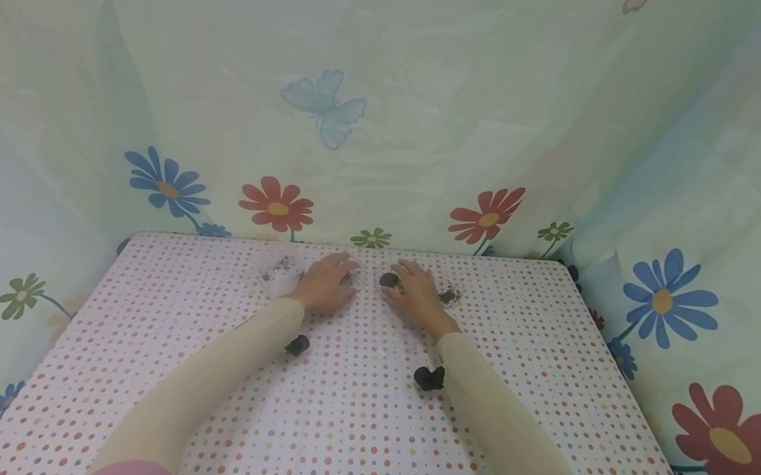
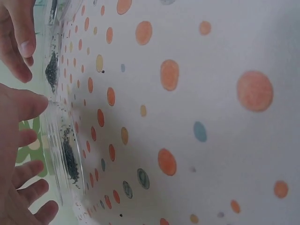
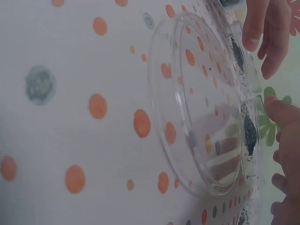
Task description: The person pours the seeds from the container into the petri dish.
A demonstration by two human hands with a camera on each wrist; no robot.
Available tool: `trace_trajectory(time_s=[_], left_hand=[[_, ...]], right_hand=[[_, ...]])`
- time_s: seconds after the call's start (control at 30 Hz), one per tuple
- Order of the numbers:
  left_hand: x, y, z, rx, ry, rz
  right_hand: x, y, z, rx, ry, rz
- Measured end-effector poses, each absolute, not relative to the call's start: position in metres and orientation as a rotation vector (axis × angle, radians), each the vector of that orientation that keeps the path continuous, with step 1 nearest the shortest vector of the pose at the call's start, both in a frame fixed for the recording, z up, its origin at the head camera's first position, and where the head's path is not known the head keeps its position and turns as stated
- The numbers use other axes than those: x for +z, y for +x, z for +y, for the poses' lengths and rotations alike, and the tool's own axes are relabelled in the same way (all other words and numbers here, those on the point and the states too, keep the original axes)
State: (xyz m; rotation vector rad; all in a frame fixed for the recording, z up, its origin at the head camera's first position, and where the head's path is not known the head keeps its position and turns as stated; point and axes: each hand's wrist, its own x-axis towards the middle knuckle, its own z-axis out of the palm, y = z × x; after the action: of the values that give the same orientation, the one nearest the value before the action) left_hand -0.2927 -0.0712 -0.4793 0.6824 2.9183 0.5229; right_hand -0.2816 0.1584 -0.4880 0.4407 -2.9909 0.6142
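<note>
My left hand (image 1: pixel 328 283) reaches to the far part of the table, over a shallow clear dish holding black grains (image 1: pixel 349 279). Its fingers are loosely bent and spread, with nothing gripped. Beside it, my right hand (image 1: pixel 418 295) hovers by another clear dish with a small heap of black grains (image 1: pixel 388 279), its fingers also loose and apart. In the right wrist view, the right hand's fingertips (image 3: pixel 276 182) hang close above the dish's black heap (image 3: pixel 250 133). The left wrist view shows the left hand's fingers (image 2: pixel 35 191) near its dish of grains (image 2: pixel 70 161).
Further clear dishes with black grains stand outside the hands, one at left (image 1: pixel 281 267) and one at right (image 1: pixel 450 294). A clear round dish or lid (image 3: pixel 161 103) lies nearer on the dotted tablecloth (image 1: pixel 345 422). A flowered curtain (image 1: pixel 384 166) rises behind the table.
</note>
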Motion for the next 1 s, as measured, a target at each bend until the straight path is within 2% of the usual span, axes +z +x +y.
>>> trace_trajectory(time_s=[1.0], left_hand=[[-0.472, -0.283, -0.067, 0.434, 0.77, 2.865]], right_hand=[[-0.476, -0.245, 0.161, 0.683, 0.518, -2.964]])
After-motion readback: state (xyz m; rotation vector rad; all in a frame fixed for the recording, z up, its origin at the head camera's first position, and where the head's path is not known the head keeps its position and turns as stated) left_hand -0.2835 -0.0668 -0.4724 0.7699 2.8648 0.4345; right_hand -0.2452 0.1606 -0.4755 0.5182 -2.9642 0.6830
